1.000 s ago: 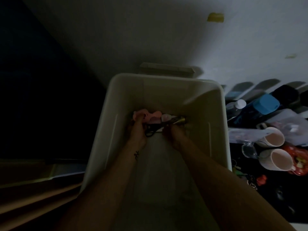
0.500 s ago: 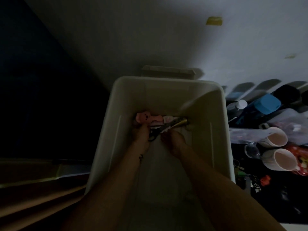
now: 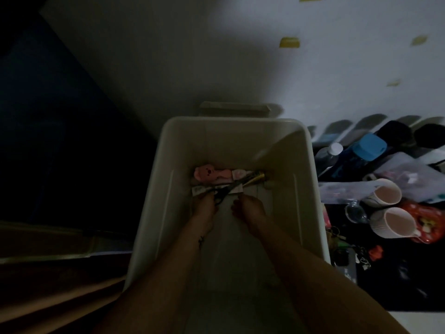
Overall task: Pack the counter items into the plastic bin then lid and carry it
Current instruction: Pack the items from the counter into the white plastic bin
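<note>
While both forearms reach down past the near rim, the plastic bin [image 3: 154, 189] stands open-topped with no lid on it, its right rim just beside the crowded dark counter [image 3: 397, 280] and its left wall against deep shadow. Against the far wall lie a pink plush toy [image 3: 208, 174], a white packet [image 3: 198, 189], a gold-tipped stick [image 3: 257, 180] and dark scissors [image 3: 225, 190] – all bunched in 1 row, with the pale floor showing nearer the camera. The left hand [image 3: 204, 207] has its fingertips at the scissors' handles and the packet; in this dim light I cannot tell whether it grips them. The right hand [image 3: 249, 209] sits apart from it, fingers bent, just short of the packet, holding nothing that shows. Outside the right rim stand 2 mugs [image 3: 387, 192] near a blue-capped bottle [image 3: 370, 147] – close to the bin's edge.
</note>
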`<state>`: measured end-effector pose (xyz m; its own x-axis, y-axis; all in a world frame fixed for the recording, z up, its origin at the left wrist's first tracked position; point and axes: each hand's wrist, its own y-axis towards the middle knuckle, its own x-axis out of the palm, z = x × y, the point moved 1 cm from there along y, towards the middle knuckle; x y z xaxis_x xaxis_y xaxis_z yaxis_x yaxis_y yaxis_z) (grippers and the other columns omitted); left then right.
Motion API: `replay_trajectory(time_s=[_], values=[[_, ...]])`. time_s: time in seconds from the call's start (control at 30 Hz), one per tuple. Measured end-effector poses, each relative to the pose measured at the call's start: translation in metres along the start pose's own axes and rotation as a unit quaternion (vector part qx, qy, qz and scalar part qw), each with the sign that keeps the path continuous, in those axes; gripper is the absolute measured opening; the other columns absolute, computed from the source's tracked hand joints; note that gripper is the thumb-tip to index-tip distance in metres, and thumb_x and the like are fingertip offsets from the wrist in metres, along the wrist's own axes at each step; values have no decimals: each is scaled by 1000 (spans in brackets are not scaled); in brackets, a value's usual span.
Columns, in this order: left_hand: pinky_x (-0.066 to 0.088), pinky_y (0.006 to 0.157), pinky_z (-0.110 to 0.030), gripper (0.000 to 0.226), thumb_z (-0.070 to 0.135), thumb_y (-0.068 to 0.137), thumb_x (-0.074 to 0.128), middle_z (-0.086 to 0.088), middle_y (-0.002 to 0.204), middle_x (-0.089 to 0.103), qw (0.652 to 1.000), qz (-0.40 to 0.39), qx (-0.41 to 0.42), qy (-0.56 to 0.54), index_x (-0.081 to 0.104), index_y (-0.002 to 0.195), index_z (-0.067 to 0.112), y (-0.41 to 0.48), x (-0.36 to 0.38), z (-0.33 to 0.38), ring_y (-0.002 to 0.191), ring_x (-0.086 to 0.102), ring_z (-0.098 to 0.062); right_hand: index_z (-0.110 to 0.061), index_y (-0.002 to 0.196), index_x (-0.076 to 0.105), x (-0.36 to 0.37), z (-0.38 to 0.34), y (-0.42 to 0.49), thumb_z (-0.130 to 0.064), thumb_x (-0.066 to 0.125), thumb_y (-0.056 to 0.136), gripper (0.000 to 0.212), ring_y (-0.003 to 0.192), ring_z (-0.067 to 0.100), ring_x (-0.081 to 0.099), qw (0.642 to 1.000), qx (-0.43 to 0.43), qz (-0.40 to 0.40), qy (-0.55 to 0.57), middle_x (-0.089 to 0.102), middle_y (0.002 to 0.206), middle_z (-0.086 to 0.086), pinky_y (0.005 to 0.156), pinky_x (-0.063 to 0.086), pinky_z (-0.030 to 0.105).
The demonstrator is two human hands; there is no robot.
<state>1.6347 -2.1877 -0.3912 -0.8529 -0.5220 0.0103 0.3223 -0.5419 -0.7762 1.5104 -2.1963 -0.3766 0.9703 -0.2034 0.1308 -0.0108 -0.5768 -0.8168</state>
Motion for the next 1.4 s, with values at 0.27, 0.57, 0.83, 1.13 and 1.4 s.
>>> replay_trajectory(time_s=[0.27, 0.57, 0.83, 1.13, 1.4], values=[[49, 61, -20, 31, 24, 80, 59, -5, 102, 72, 994, -99, 43, 23, 70, 107, 14, -50, 14, 31, 82, 66, -10, -11, 99, 64, 3, -24, -35, -12, 46, 99, 18, 73, 16, 57, 996, -70, -59, -20, 61, 85, 6, 67, 46, 27], [54, 60, -23, 12, 12, 94, 50, -8, 90, 69, 986, -114, 103, -68, 62, 96, 11, -117, 18, 48, 74, 64, -15, -8, 110, 61, -30, -60, -112, -8, 46, 98, 19, 97, 26, 67, 981, -136, -129, 44, 66, 111, 15, 93, 54, 38], [51, 73, -34, 13, 5, 97, 46, -17, 98, 67, 965, -162, 171, -117, 57, 96, 12, -168, 48, 59, 82, 65, -23, -1, 124, 55, -51, -94, -161, -2, 42, 98, 28, 98, 28, 70, 963, -208, -160, 54, 68, 112, 20, 90, 56, 38], [53, 66, -28, 17, 9, 100, 42, -5, 89, 66, 957, -172, 183, -147, 56, 93, 17, -210, 116, 58, 78, 63, -16, -5, 120, 58, -134, -136, -171, -3, 45, 98, 25, 101, 25, 70, 953, -242, -157, 93, 70, 112, 14, 87, 57, 35], [53, 73, -29, 18, 11, 101, 43, -4, 99, 70, 952, -220, 184, -110, 59, 103, 18, -242, 195, 22, 87, 67, -17, -7, 122, 58, -228, -154, -155, -6, 45, 98, 28, 101, 25, 71, 958, -239, -117, 111, 71, 111, 13, 87, 55, 35]])
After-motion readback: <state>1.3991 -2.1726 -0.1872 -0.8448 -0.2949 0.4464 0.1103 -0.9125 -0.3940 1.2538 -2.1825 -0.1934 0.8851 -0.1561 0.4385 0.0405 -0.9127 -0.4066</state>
